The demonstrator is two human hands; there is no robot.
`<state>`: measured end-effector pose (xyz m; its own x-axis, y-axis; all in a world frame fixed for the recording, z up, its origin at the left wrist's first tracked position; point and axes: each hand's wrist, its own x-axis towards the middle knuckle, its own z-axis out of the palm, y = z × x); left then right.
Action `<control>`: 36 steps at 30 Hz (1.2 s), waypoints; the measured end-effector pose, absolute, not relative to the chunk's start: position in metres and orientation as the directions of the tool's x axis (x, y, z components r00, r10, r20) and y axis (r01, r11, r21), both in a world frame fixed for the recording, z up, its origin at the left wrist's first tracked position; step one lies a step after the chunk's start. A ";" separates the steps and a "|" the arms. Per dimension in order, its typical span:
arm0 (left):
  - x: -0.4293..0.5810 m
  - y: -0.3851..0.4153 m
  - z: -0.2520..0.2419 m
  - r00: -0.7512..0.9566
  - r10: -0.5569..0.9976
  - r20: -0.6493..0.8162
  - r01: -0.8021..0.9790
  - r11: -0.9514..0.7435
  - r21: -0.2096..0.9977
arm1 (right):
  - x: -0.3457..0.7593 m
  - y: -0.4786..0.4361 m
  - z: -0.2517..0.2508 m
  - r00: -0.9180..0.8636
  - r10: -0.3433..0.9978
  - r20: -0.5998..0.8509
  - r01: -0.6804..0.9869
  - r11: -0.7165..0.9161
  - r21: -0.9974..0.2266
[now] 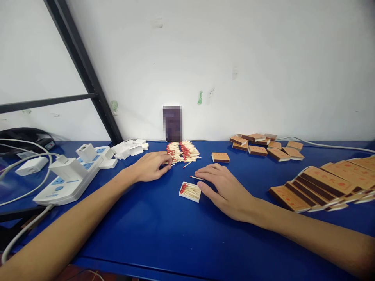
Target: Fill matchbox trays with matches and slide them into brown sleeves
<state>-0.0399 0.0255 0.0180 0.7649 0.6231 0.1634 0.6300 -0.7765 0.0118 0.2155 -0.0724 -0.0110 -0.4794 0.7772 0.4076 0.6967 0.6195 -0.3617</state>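
Note:
My left hand point(151, 166) is at the left edge of a loose pile of red-tipped matches point(189, 153). Its fingers curl down close to the thumb; a pale stick end shows by the thumb tip, and what they grip is hidden. My right hand point(225, 191) hovers low, palm down, fingers stretched and thumb apart. A single match point(197, 177) lies between its index finger and thumb; I cannot tell whether they touch it. Beside the thumb is a white matchbox tray point(190, 198) partly filled with matches. Another loose match point(187, 165) lies in front of the pile.
One brown matchbox point(220, 157) lies beyond my right hand. More matchboxes point(258, 150) are scattered at the back right, with overlapping rows point(325, 179) nearer. White empty trays point(129, 148) and a power strip point(70, 187) with chargers stand left. A pixelated dark rectangle point(172, 123) leans against the wall.

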 end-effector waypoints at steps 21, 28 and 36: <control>-0.004 -0.038 0.036 0.860 0.489 0.144 0.443 -0.857 0.262 | 0.214 -0.077 -0.013 -0.494 0.736 0.462 0.718 0.646 -0.261; -0.004 -0.036 0.031 0.828 0.541 0.145 0.501 -0.831 0.240 | 0.214 -0.079 -0.013 -0.502 0.729 0.465 0.733 0.644 -0.220; -0.009 -0.033 0.033 0.830 0.551 0.087 0.519 -0.819 0.246 | 0.214 -0.078 -0.009 -0.519 0.755 0.401 0.733 0.635 -0.245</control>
<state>-0.0092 -0.0335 0.0332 0.8297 0.5514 0.0871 0.5185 -0.8190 0.2455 0.2140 -0.0782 -0.0092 -0.5192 0.7547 0.4011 0.7329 0.6345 -0.2454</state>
